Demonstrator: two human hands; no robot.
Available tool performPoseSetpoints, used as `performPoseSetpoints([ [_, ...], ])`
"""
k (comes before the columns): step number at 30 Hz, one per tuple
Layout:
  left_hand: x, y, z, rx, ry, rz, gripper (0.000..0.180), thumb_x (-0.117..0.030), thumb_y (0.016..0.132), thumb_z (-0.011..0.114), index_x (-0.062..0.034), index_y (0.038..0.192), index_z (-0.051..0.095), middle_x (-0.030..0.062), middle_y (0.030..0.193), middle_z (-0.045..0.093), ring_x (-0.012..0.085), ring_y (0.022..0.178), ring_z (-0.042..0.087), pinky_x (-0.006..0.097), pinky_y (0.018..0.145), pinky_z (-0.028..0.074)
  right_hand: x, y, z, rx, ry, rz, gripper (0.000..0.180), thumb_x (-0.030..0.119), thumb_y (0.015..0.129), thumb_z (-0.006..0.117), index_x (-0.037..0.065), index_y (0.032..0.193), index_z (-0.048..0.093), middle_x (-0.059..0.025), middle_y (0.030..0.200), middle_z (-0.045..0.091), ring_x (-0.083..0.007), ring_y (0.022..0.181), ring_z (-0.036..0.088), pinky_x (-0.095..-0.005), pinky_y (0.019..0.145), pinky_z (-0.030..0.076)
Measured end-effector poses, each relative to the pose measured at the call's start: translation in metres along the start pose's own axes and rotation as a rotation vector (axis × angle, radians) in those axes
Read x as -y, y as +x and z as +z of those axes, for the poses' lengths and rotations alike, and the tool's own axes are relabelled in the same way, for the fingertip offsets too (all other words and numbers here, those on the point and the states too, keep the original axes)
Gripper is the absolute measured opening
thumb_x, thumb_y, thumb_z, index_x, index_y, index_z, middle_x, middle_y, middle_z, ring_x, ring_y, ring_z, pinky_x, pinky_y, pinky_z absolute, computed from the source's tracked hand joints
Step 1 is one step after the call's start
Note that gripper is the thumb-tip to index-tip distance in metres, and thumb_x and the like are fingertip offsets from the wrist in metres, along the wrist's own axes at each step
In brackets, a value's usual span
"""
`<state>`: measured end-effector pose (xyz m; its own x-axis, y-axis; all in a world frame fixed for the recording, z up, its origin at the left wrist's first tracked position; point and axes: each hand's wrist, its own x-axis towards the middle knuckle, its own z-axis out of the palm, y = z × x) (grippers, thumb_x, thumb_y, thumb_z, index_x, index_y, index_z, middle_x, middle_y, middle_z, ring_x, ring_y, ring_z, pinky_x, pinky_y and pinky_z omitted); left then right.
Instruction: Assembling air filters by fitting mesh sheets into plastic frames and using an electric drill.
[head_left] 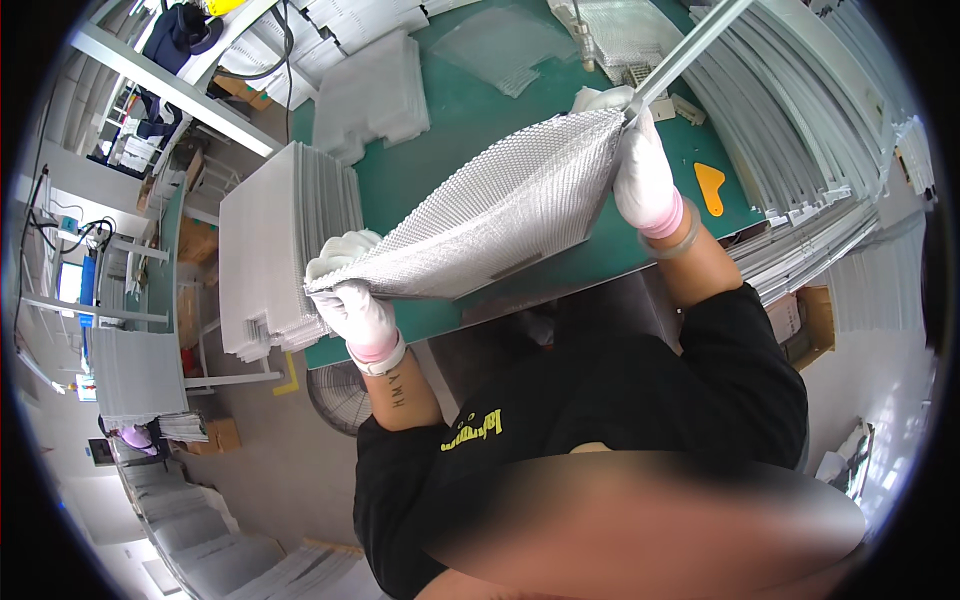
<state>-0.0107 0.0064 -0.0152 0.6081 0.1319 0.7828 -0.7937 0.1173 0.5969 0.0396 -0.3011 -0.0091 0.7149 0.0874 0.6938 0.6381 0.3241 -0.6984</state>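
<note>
A silvery bubble-wrap sheet or bag (490,205) is stretched between my two white-gloved hands, above the front edge of the green table (395,180). My left hand (355,315) grips its lower left end, fingers behind and thumb in front. At the upper right end, my right hand (643,175) pinches the other corner, higher and farther from me. The wrap bows between the hands, with its bubbled face upward and a greyish strip along its lower part. Whether something lies inside it, I cannot tell.
White panels (280,250) stand stacked at the table's left. Behind them lie translucent sheets (375,95) and flat clear wrap (505,45). A metal post (690,55) rises near my right hand. An orange flat tool (710,188) lies beside several long stacked panels (780,110).
</note>
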Motion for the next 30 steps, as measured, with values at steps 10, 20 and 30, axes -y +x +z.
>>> performPoseSetpoints([
  [10, -0.001, 0.002, 0.003, 0.039, 0.03, -0.029, 0.031, -0.035, 0.102, 0.057, -0.0043, 0.101, 0.054, 0.0066, 0.092, 0.056, 0.0168, 0.085, 0.054, 0.033, 0.078, 0.046, 0.001, 0.0, 0.011, -0.252, -0.687, -0.235, 0.033, 0.011, 0.099, 0.046, -0.006, 0.128, 0.045, -0.0051, 0.082, 0.052, -0.0132, 0.07, 0.049, -0.0297, 0.067, 0.043],
  [20, 0.001, -0.007, 0.002, 0.049, 0.034, -0.017, 0.033, -0.03, 0.103, 0.056, -0.0022, 0.12, 0.053, 0.0113, 0.112, 0.061, 0.0201, 0.101, 0.06, 0.035, 0.09, 0.049, 0.002, 0.002, 0.032, -0.338, -0.832, -0.232, 0.031, 0.006, 0.096, 0.05, -0.007, 0.123, 0.044, -0.0087, 0.081, 0.047, -0.0194, 0.069, 0.047, -0.0307, 0.066, 0.043],
  [30, -0.008, -0.002, 0.012, 0.057, 0.032, 0.007, 0.032, -0.035, 0.103, 0.054, -0.0044, 0.093, 0.051, 0.008, 0.089, 0.055, 0.0152, 0.082, 0.053, 0.031, 0.074, 0.045, -0.009, 0.006, -0.004, -0.097, -0.15, 0.102, 0.032, 0.012, 0.099, 0.043, -0.003, 0.126, 0.05, -0.0077, 0.103, 0.056, -0.013, 0.089, 0.05, -0.0286, 0.084, 0.044],
])
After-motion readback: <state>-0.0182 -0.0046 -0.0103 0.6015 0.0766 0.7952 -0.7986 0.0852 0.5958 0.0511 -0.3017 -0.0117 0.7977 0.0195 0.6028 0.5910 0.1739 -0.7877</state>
